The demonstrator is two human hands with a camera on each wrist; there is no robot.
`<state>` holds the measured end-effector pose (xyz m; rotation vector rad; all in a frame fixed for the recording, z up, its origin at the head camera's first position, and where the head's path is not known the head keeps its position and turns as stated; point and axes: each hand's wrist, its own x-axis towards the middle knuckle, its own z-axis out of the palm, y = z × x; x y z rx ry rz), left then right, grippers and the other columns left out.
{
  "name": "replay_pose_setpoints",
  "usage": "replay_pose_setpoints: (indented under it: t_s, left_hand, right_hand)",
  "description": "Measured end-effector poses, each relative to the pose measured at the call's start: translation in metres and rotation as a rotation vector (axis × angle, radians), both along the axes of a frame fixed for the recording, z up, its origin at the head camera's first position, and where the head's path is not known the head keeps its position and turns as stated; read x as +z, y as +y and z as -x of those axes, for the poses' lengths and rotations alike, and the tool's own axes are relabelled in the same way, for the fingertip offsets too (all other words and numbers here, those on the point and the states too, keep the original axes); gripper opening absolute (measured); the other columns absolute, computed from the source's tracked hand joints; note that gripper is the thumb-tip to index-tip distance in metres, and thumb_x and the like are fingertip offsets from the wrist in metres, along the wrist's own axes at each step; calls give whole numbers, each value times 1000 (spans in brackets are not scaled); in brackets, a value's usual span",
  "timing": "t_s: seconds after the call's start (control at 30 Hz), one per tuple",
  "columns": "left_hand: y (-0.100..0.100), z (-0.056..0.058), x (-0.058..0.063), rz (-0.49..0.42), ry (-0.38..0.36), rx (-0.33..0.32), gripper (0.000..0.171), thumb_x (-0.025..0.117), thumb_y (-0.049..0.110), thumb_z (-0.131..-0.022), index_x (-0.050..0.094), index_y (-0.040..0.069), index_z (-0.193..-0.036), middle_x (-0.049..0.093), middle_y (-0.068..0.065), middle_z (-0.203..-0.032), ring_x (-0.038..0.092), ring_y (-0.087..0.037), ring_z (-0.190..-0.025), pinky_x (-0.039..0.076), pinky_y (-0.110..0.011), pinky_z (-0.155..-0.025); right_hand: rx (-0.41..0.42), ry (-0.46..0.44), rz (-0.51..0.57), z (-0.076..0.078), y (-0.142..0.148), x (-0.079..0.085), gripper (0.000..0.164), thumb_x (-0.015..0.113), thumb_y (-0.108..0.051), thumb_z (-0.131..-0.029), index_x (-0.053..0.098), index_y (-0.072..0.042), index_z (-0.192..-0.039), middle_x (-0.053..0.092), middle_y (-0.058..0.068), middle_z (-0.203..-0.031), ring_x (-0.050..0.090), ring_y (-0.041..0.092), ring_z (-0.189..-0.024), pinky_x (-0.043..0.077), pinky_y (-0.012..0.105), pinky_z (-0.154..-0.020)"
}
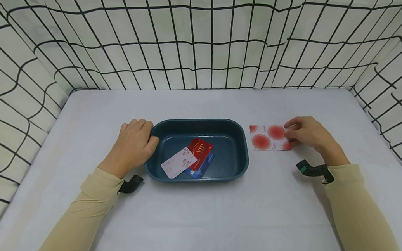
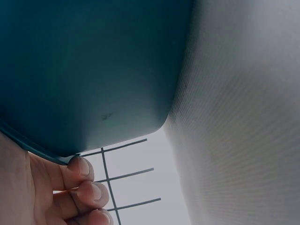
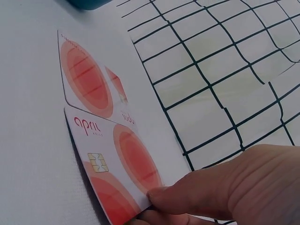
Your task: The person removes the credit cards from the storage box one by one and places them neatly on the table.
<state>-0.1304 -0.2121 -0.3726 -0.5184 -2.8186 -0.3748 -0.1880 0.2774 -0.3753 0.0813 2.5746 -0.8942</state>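
Note:
A dark teal plastic tray (image 1: 232, 151) stands mid-table. My left hand (image 1: 131, 146) grips its left rim, thumb over the edge and fingers curled below it in the left wrist view. Inside the tray, a white card (image 1: 177, 163) and a red VIP card (image 1: 200, 152) overlap a blue card (image 1: 205, 166). Right of the tray, two white cards with red circles lie edge to edge. With thumb on top and fingers under the corner, my right hand (image 1: 307, 135) pinches the nearer card (image 3: 136, 159), whose chip shows. The other card (image 3: 86, 77) lies beyond it.
A white cloth (image 1: 194, 222) covers the table. Black wire grid panels (image 1: 210, 44) rise behind it and along both sides. Each wrist bears a black strap mount, such as the right one (image 1: 311, 169).

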Motion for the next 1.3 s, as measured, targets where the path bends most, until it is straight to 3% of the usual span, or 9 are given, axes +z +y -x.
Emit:
replay_pose_setpoints:
  t_s: [0.23, 0.57, 0.83, 1.13, 1.3]
  left_hand:
    - [-2, -1, -1, -8, 11, 1, 17, 44, 16, -90, 49, 6, -79, 44, -8, -72, 42, -28, -70, 26, -38, -69]
    - [-5, -3, -4, -2, -3, 5, 17, 45, 17, -90, 51, 5, -80, 45, -7, -72, 42, -27, -69, 25, -37, -68]
    - [-6, -4, -4, 4, -17, 9, 18, 45, 17, -91, 53, 5, -82, 46, -7, -73, 43, -27, -69, 25, -37, -67]
    - [-5, -3, -2, 11, -10, 1, 18, 45, 17, -92, 52, 5, -81, 46, -7, -73, 43, -27, -70, 26, -38, -68]
    - [-4, -1, 0, 11, -1, 0, 19, 45, 18, -92, 52, 5, -81, 46, -7, -73, 44, -27, -71, 27, -38, -69]
  right_hand:
    - [1, 10, -13, -1, -2, 5, 48, 61, -30, -101, 55, 0, -138, 66, 25, -124, 71, 17, -86, 55, 46, -93]
    - [-3, 16, -42, -5, -8, 7, 50, 59, -36, -101, 56, -3, -139, 64, 27, -129, 67, 31, -100, 50, 54, -97]
    - [29, 27, -34, -11, -18, 13, 51, 58, -40, -102, 56, -7, -140, 62, 25, -132, 65, 34, -105, 47, 59, -100]
    - [67, 81, -11, -17, -33, 21, 46, 59, -39, -101, 60, -12, -138, 61, 20, -132, 60, 31, -113, 54, 39, -88]
    - [81, 134, 23, -24, -44, 31, 41, 57, -34, -103, 61, -13, -137, 60, 18, -137, 54, 34, -124, 54, 45, -95]
